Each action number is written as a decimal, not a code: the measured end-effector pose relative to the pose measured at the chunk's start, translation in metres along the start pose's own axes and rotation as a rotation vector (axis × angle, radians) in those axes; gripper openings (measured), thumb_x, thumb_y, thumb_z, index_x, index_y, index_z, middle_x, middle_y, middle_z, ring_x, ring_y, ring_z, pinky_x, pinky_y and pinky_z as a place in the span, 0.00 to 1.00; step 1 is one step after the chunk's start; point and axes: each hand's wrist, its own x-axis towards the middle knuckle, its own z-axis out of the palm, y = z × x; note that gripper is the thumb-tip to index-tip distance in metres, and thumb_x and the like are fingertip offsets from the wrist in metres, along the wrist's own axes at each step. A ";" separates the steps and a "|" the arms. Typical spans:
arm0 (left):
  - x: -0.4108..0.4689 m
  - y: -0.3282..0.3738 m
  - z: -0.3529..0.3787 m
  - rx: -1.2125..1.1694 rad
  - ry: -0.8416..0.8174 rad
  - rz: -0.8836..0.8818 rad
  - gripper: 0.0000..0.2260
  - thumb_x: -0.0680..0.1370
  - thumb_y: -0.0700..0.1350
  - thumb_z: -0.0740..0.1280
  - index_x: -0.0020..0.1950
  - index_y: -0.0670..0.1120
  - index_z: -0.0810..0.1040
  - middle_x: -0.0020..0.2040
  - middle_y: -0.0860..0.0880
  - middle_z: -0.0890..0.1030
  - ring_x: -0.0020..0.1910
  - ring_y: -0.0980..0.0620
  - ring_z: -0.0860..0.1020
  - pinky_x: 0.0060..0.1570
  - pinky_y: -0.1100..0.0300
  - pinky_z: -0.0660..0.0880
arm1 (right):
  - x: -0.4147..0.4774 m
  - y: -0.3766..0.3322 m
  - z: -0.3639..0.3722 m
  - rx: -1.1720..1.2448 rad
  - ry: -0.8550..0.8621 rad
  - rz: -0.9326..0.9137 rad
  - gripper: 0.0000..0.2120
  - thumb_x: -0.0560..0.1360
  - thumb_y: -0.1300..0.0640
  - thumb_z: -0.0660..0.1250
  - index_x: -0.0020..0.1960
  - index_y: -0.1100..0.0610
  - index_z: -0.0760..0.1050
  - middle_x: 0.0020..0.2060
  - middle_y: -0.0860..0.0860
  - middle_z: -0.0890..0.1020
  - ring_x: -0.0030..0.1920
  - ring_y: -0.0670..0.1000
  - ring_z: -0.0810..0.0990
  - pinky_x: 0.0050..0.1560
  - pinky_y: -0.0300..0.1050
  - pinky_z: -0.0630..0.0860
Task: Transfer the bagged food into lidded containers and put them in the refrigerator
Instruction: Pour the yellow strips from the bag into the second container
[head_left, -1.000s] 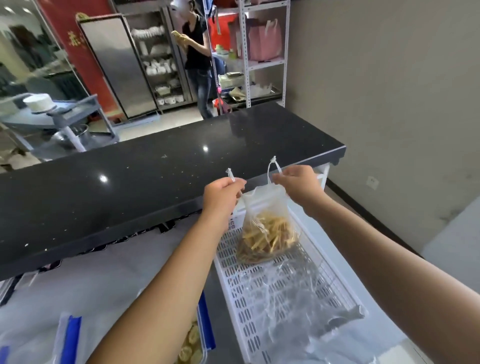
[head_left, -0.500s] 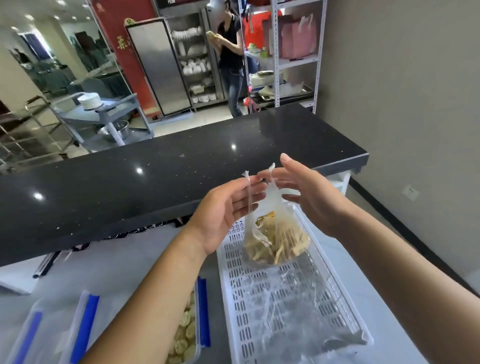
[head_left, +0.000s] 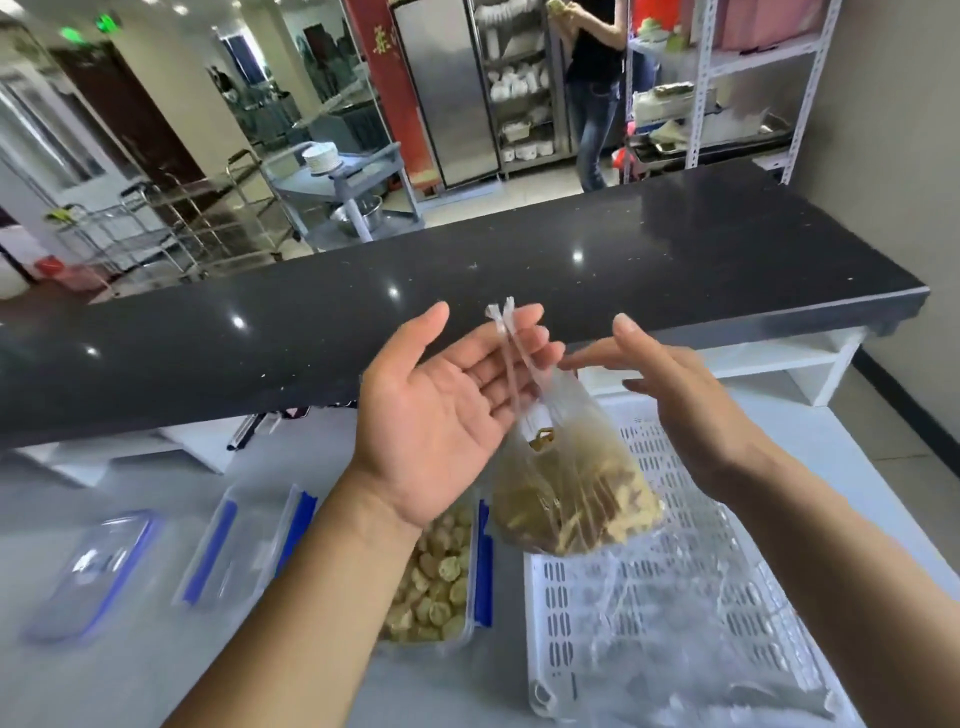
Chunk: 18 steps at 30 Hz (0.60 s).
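Hanging off left hand (head_left: 441, 410): one bag (head_left: 571, 499); two containers (head_left: 441, 587) (head_left: 244, 545), one lid (head_left: 88, 571).

We see a long black speckled stone counter (head_left: 467, 291) — behind it a tall stainless-steel cabinet (head_left: 447, 93), a white metal shelving rack (head_left: 707, 78), a beige wall (head_left: 893, 130).

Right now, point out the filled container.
Head view, lower centre: the filled container sits just left of the white basket, partly hidden by the left hand.

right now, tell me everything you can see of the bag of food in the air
Thin clear plastic bag, its bottom bulging with yellow-brown food strips. Two twisted top strips lie across the straight fingers of the left hand, and it hangs over the white slotted basket. The right hand is at its neck; contact is unclear.
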 end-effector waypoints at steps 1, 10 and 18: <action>-0.011 0.009 -0.002 -0.016 -0.012 0.032 0.27 0.77 0.56 0.60 0.65 0.37 0.79 0.58 0.42 0.82 0.65 0.43 0.78 0.71 0.48 0.69 | -0.012 0.006 0.008 0.069 0.054 0.007 0.23 0.74 0.30 0.57 0.56 0.40 0.83 0.63 0.40 0.79 0.68 0.40 0.72 0.68 0.50 0.66; -0.128 0.071 -0.022 0.047 -0.139 0.125 0.29 0.76 0.56 0.60 0.74 0.41 0.70 0.68 0.39 0.77 0.70 0.42 0.74 0.74 0.48 0.65 | -0.133 0.065 0.174 0.826 0.358 0.350 0.35 0.66 0.51 0.73 0.72 0.40 0.67 0.71 0.50 0.73 0.68 0.53 0.75 0.66 0.61 0.72; -0.257 0.121 -0.078 -0.049 -0.217 0.119 0.33 0.75 0.55 0.63 0.77 0.42 0.64 0.72 0.39 0.73 0.72 0.43 0.72 0.75 0.49 0.63 | -0.183 0.058 0.317 1.494 -0.399 0.357 0.47 0.65 0.49 0.81 0.77 0.57 0.62 0.76 0.63 0.65 0.77 0.65 0.60 0.76 0.68 0.51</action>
